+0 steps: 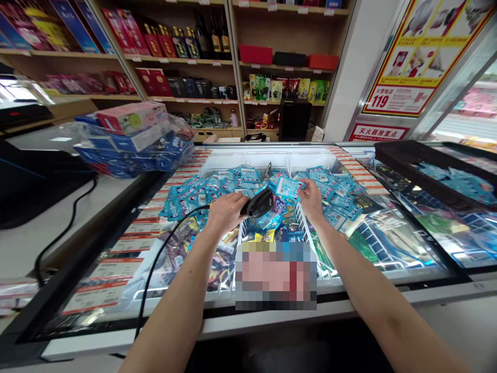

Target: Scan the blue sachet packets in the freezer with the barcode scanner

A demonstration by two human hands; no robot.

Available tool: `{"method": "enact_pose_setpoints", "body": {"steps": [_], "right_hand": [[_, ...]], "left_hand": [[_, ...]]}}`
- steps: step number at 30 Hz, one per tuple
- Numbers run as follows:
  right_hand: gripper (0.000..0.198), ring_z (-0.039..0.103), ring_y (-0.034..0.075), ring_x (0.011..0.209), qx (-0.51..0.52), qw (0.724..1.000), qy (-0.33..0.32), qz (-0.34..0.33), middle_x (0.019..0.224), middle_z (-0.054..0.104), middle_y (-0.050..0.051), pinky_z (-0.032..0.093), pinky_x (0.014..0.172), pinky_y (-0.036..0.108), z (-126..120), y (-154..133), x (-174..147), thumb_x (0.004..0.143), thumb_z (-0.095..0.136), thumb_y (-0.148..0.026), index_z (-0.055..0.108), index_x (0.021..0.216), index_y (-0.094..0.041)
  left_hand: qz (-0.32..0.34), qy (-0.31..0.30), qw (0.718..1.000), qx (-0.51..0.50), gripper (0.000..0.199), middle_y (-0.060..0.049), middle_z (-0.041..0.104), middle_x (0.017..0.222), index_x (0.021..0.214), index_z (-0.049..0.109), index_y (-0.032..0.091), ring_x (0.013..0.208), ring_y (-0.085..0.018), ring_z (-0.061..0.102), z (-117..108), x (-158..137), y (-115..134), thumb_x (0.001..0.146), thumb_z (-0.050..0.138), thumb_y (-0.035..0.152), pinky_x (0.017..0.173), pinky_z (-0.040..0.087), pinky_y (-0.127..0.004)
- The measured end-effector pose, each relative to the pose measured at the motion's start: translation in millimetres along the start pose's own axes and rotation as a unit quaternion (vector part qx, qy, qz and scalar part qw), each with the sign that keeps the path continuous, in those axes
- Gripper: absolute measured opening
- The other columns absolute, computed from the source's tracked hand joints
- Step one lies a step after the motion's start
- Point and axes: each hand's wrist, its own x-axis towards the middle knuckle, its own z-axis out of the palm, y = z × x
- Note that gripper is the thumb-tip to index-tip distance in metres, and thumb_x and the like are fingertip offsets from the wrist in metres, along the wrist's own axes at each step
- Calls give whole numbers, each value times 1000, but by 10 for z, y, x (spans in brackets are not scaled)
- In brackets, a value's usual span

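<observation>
My left hand (229,210) is wrapped round the handle of a black barcode scanner (261,202), whose head points right. A black cord runs from it down to the left. Between the fingers of my right hand (310,197) is a light-blue packet (287,188), its pale label side turned up, just beyond the scanner's head. Many similar blue packets (186,197) lie spread over the glass top of a chest freezer on both sides. Below my hands, a white wire basket (308,235) inside the freezer holds colourful wrapped packs.
Plastic-wrapped boxes (134,137) are stacked on the counter at the left. A dark tray (411,155) with more blue packets stands on the right. Price labels (128,248) line the freezer glass. Shelves (186,59) of bottles and boxes rise behind. A pixelated patch covers the near middle.
</observation>
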Motion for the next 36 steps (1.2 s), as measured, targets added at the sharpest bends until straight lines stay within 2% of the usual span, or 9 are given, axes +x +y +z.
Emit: {"method": "enact_pose_setpoints", "body": {"steps": [9,15,21,29,36], "right_hand": [[31,46,10,55,-10,1000,7,8,76,56,-1,45,59,26,-10,-28,-8,82,53,-28,56,112,-19],[31,47,10,57,-20,1000,8,-5,81,57,0,45,61,26,-2,-23,-6,83,51,-28,55,112,-19],[31,43,10,54,-16,1000,10,-7,70,52,-3,44,59,26,-4,-37,-13,84,51,-28,54,114,-19],[33,47,10,60,-6,1000,9,-14,92,58,4,45,60,26,12,-3,-5,86,52,-36,53,114,-20],[33,48,10,60,-9,1000,9,-23,92,58,4,45,59,27,19,3,-17,88,49,-38,53,115,-20]], "left_hand": [[1,-6,1000,3,26,-6,68,96,104,62,21,94,-24,62,5,0,2,80,58,28,74,46,-34],[2,-15,1000,1,27,-6,68,98,105,62,20,95,-24,62,12,6,9,79,60,26,73,46,-34],[7,-17,1000,2,28,-6,67,97,105,61,20,95,-25,62,19,9,18,78,62,27,75,46,-35],[7,-12,1000,6,26,-6,68,97,105,62,20,95,-24,62,49,20,26,82,57,32,75,46,-34],[6,-9,1000,9,27,-6,67,97,105,62,21,95,-24,62,61,16,33,82,57,32,76,47,-34]]}}
